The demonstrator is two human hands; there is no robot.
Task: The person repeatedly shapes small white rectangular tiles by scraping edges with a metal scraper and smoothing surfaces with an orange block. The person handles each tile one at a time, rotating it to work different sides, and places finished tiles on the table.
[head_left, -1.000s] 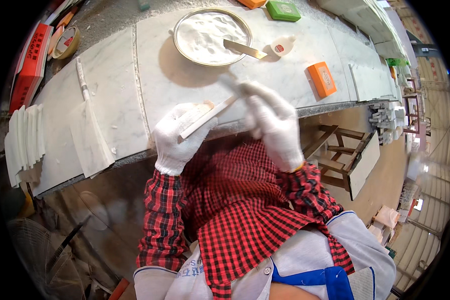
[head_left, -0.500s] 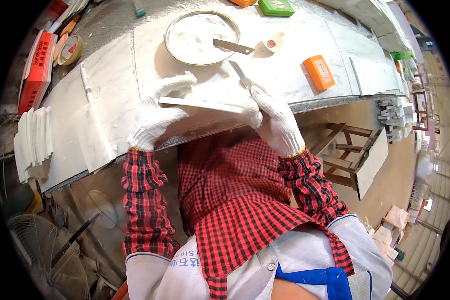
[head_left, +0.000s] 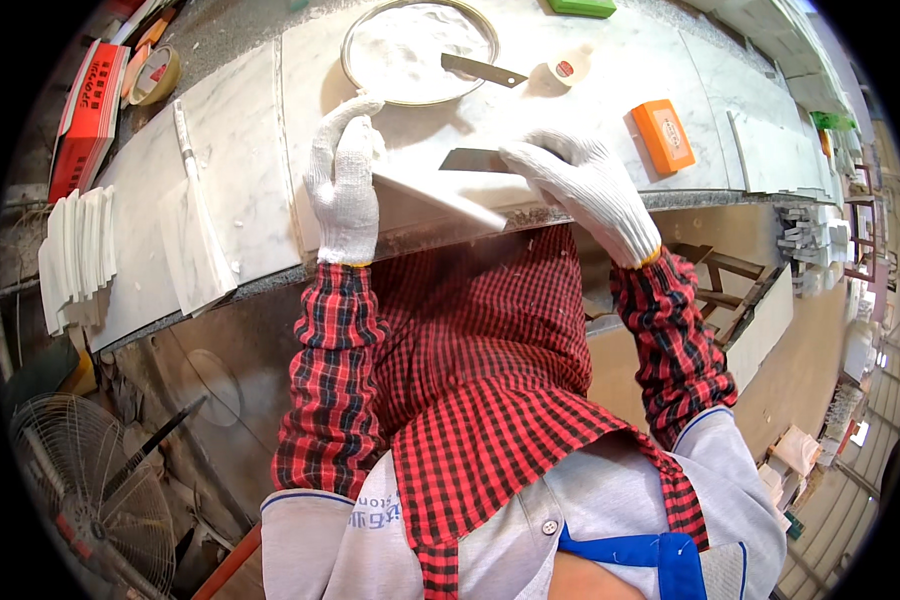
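Note:
Both hands wear white knit gloves and are raised over the front edge of a white marble worktop (head_left: 250, 140). My left hand (head_left: 345, 185) is closed on one end of a thin white stone strip (head_left: 440, 198), which slants down to the right. My right hand (head_left: 575, 180) grips a flat metal blade (head_left: 470, 160), held just above the strip; its fingertips are partly hidden behind the hand. Beyond my hands sits a round tin (head_left: 370, 85) of white paste, with a second flat metal blade (head_left: 482, 70) lying across its rim.
A small round white container (head_left: 568, 68) and an orange box (head_left: 662, 137) lie to the right. Stacked white strips (head_left: 78, 255) and a red box (head_left: 90, 115) stand at the left. Below are a floor fan (head_left: 95, 500) and, at right, a wooden frame (head_left: 735, 285).
My left hand has shifted right and turned upright around the strip's end. The strip now slopes down to the right. My right hand has moved right, off the strip's far end, its blade now lying sideways.

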